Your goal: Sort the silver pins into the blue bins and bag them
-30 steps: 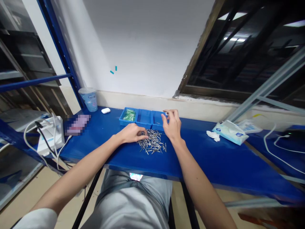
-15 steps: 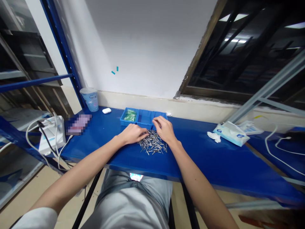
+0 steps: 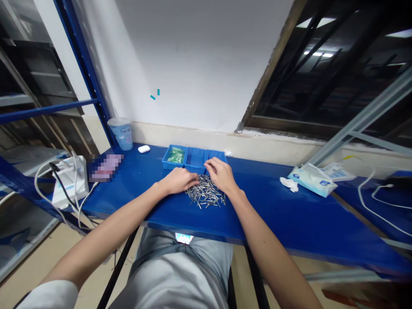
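Note:
A loose heap of thin silvery metal pins, which look like rivets (image 3: 207,194), lies on the blue table (image 3: 264,206). At the heap's left edge my left hand (image 3: 179,180) has its fingers curled and pressed together over the pins; what they hold is too small to make out. Above the heap's right side my right hand (image 3: 221,175) is closed in a pinch, its fingertips near the front of the blue bins. Anything between those fingertips is hidden. Just behind stand three joined blue bins (image 3: 195,159); the left one has green packets (image 3: 176,155) in it.
At the left are a blue cup (image 3: 122,134), a white case (image 3: 143,149), a blurred pinkish object (image 3: 107,167) and a white power strip (image 3: 69,180) with cables. On the right lie a crumpled tissue (image 3: 289,184) and a tissue pack (image 3: 313,179).
My right hand has shifted very slightly left, staying in its pinch. My left hand stays at the heap's left edge, and the pins look the same.

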### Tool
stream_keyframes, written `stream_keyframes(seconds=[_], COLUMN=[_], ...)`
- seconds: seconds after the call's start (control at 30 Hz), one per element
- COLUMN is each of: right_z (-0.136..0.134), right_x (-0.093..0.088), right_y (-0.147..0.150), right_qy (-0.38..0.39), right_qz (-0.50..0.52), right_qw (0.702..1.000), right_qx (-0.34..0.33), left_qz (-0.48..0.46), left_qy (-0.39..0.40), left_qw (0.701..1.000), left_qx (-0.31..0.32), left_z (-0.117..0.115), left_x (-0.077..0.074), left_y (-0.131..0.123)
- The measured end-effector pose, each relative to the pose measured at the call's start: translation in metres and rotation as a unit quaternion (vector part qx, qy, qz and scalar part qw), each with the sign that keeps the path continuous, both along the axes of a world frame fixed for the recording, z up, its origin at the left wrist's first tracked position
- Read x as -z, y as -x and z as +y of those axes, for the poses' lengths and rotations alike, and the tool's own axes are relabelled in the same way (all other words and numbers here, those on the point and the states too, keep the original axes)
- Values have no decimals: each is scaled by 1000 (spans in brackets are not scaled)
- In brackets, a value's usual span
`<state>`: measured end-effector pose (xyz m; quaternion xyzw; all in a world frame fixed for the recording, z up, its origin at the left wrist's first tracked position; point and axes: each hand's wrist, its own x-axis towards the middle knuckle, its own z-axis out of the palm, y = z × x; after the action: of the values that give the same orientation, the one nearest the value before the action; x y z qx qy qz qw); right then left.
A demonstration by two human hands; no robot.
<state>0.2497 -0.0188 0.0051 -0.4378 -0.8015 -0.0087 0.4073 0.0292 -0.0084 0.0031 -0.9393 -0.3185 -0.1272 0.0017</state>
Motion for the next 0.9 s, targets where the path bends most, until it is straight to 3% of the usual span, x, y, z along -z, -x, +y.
stream_keyframes(seconds=[0.37, 0.63, 0.9], right_z=[-4, -3, -8], right_x=[-1, 1, 0], right_y=[4, 6, 15], right_qy=[49, 47, 28], right_qz=[-44, -44, -46], right_qw=[997, 997, 997], right_qx=[-43, -38, -51], left_qz=[-148, -197, -183], left_qy=[12, 44, 56], left_qw=[982, 974, 981], left_qx=[-115, -100, -39], left_z=[10, 10, 11], left_x=[-3, -3, -2], left_y=[11, 12, 13])
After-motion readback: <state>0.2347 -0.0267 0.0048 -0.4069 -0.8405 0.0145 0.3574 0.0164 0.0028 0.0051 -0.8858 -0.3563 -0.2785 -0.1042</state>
